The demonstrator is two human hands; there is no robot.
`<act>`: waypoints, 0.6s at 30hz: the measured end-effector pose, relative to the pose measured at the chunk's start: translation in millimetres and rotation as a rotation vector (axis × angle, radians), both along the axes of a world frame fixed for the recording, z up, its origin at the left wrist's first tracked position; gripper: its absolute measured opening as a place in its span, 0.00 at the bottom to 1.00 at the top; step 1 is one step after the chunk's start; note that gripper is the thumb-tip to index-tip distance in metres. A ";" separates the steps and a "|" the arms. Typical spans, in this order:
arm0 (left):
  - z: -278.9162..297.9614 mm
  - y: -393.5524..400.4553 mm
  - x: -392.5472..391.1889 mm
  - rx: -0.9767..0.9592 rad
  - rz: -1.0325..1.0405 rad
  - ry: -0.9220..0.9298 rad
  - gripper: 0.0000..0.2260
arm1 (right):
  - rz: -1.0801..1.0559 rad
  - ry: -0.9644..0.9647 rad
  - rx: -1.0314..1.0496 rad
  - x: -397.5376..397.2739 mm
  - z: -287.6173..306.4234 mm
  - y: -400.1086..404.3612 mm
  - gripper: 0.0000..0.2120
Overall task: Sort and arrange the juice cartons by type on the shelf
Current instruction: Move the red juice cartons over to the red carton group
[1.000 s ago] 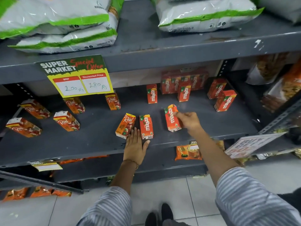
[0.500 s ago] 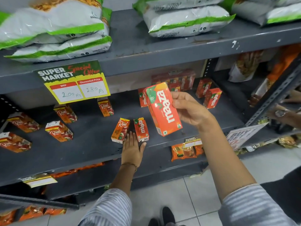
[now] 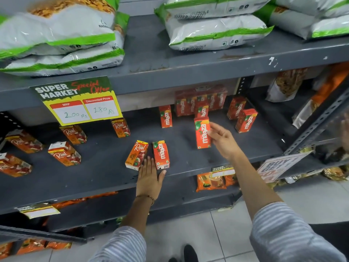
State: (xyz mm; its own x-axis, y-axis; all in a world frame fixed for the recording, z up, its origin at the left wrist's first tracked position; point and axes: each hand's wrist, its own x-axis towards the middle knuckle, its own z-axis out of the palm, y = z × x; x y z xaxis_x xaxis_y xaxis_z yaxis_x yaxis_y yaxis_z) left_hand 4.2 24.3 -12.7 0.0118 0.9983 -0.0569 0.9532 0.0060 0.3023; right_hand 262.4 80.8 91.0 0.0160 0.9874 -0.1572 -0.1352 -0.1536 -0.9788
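Observation:
On the grey middle shelf (image 3: 105, 173), an orange-red Maaza carton (image 3: 202, 132) stands upright right of centre, and my right hand (image 3: 222, 140) grips its right edge with fingertips and thumb. Behind it stand more Maaza cartons (image 3: 200, 103), one further left (image 3: 165, 116) and two at the right (image 3: 245, 120). My left hand (image 3: 149, 176) rests flat and open on the shelf's front edge. Its fingers touch a lying Real carton (image 3: 137, 155) and a lying Maaza carton (image 3: 161, 155). Several Real cartons (image 3: 64, 153) are scattered on the left half.
A price sign (image 3: 79, 100) hangs from the upper shelf, which holds white and green bags (image 3: 213, 31). Snack packets (image 3: 287, 84) fill the unit at the right behind a slanted metal strut (image 3: 319, 118). Orange packets (image 3: 213, 181) lie on the lower shelf. Tiled floor below.
My right hand picked up a lying Maaza carton, lifted it toward the camera, then carried it back and right, where it now stands upright on the shelf. The left hand stayed put.

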 end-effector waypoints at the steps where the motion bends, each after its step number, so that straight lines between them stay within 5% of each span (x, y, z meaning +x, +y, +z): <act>1: -0.4 -0.5 -0.9 -0.001 -0.001 0.000 0.52 | -0.058 -0.042 0.002 3.7 -7.6 3.6 0.19; 5: -2.9 0.0 -0.1 -0.007 0.019 -0.033 0.49 | -0.251 -0.073 -0.022 15.5 -27.7 25.1 0.18; 9: -6.8 2.1 -0.1 -0.022 0.042 -0.023 0.34 | -0.276 -0.061 -0.047 18.5 -37.5 45.1 0.19; 15: -5.4 -0.1 -0.1 0.016 0.042 -0.028 0.47 | -0.264 -0.058 -0.084 19.1 -50.6 50.0 0.23; 18: -5.8 0.2 0.3 0.035 0.035 -0.015 0.43 | -0.399 0.012 -0.167 16.6 -53.0 44.9 0.24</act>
